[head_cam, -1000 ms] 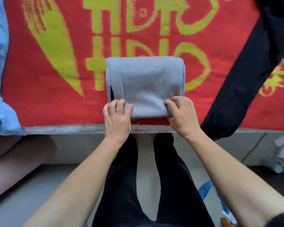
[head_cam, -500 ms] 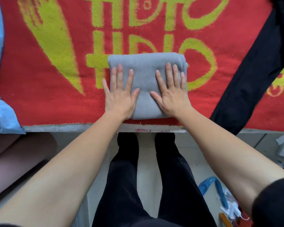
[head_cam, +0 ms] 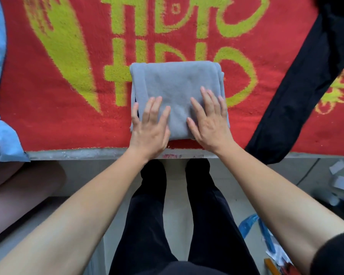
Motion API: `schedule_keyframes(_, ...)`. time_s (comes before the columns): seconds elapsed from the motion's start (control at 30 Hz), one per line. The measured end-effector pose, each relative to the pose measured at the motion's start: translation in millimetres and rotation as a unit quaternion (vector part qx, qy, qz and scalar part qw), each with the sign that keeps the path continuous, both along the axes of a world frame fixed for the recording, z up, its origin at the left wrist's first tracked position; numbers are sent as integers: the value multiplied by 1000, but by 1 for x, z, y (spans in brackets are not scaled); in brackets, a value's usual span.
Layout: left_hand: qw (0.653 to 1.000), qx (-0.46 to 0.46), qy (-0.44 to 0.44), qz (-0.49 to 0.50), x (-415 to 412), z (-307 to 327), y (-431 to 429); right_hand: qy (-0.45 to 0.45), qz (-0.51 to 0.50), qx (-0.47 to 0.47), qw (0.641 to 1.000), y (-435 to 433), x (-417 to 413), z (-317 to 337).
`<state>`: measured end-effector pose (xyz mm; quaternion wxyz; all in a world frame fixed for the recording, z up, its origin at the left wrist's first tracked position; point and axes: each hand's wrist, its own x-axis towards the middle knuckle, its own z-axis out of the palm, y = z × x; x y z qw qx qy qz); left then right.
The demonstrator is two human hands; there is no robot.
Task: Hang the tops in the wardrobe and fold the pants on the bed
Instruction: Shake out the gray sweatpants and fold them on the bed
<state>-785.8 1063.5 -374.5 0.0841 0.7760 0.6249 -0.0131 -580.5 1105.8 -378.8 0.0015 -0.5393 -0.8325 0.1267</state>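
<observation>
1. The grey pants [head_cam: 175,90] lie folded into a compact block on the red blanket [head_cam: 48,124], close to the bed [head_cam: 77,154] edge at 6 o'clock.
2. Both hands are flat, with fingers straight and a little spread, and hold nothing. The left hand [head_cam: 149,126] presses the block's 7 o'clock corner and the right hand [head_cam: 209,120] its 5 o'clock corner.
3. The step appears to be smoothing the finished fold. Press with whole palms rather than fingertips, so the thick, soft-looking cloth flattens evenly instead of dimpling.
4. Stroke from 6 toward 12 o'clock, where the rounded fold lies. A sideways push would probably slide the layers apart, since their loose edges show at 9 and 3 o'clock.
5. At 9 o'clock a dark gap shows between layers, so bring that edge into line before lifting off.
6. The near edge sits just beside the bed's rim, so avoid dragging the block toward 6 o'clock.
7. A black garment [head_cam: 306,86] lies at 2 o'clock and a blue garment [head_cam: 0,135] at 8 o'clock, both apart from the pants. Keep the block clear of them.
</observation>
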Motion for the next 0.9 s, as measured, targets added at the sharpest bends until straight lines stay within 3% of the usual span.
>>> schedule_keyframes(0.07,999,3,-14,-45,1,2,-26,31,70,27,997,-27,17,2)
schedule_keyframes(0.17,994,-73,24,-74,-1,-6,-39,-43,148,-20,988,-54,29,-4)
schedule_keyframes(0.27,992,-102,53,-60,0,-17,-30,-121,121,-32,985,-46,11,-13)
schedule_keyframes(0.4,993,-89,62,-44,5,-30,-20,-155,89,-78,981,-19,-8,-22)
schedule_keyframes(0.73,995,-67,75,-25,13,-28,-17,-141,143,-156,967,11,2,-1)
schedule_keyframes(0.9,995,-73,74,0,18,-16,-6,-133,160,-138,968,29,-6,19)
